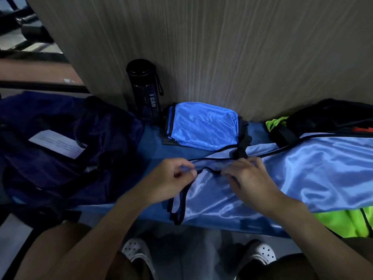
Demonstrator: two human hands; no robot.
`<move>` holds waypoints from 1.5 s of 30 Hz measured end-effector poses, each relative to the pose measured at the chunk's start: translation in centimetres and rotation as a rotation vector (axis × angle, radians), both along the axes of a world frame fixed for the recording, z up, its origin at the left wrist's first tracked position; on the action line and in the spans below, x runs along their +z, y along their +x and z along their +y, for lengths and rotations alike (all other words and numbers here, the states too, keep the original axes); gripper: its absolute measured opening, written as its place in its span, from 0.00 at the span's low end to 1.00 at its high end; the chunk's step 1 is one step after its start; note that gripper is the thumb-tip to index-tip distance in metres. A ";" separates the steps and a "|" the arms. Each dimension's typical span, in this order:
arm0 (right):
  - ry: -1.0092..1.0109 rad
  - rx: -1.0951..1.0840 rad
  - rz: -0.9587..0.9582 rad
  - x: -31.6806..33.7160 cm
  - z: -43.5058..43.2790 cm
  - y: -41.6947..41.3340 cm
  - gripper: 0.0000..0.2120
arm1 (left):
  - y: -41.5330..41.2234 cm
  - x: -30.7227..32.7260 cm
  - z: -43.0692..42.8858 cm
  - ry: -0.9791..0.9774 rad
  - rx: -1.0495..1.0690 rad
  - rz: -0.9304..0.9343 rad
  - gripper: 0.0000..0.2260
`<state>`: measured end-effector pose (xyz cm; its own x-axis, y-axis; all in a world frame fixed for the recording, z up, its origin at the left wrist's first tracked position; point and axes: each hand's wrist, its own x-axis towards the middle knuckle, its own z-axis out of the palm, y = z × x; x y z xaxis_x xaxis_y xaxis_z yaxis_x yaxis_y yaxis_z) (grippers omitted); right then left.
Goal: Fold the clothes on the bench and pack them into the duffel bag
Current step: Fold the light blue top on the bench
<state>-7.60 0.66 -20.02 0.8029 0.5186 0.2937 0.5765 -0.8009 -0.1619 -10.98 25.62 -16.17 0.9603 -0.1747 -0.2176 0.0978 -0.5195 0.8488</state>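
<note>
A light blue mesh vest with black trim lies stretched along the blue bench. My left hand pinches the vest's black-trimmed neck edge at its left end. My right hand pinches the same edge a little to the right. A folded blue vest sits behind my hands against the wall. The dark navy duffel bag lies open on the bench at the left, a white label showing inside.
A black water bottle stands against the wooden wall between bag and folded vest. Neon green clothing lies under the vest at the right, more black and green clothes behind. My feet in white clogs are below the bench.
</note>
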 end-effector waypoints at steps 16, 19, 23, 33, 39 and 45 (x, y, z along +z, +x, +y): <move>-0.015 0.168 0.209 1.2 -0.8 -2.1 0.06 | 1.7 -1.0 0.3 0.246 0.165 -0.020 0.18; -0.116 0.159 0.328 2.2 -1.6 -3.0 0.15 | 1.8 -1.5 -0.5 0.305 0.136 -0.020 0.16; -0.192 0.207 0.572 3.3 -1.6 -3.1 0.32 | 2.0 -2.0 -0.9 0.294 0.176 -0.047 0.11; 0.114 0.136 0.321 0.8 3.6 -0.1 0.13 | 1.8 -1.6 -0.8 0.131 0.177 -0.227 0.07; 0.058 0.067 0.351 0.4 4.4 0.2 0.14 | 2.3 -1.2 -0.5 0.038 0.225 -0.254 0.08; -0.022 0.135 0.384 0.6 4.3 0.5 0.07 | 2.4 -0.5 -0.6 0.001 0.227 -0.256 0.11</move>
<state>-7.06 4.93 -19.47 0.7762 0.6299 -0.0266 0.5777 -0.7276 -0.3700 -8.60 25.06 -16.70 0.9981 0.0503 0.0359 -0.0053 -0.5097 0.8603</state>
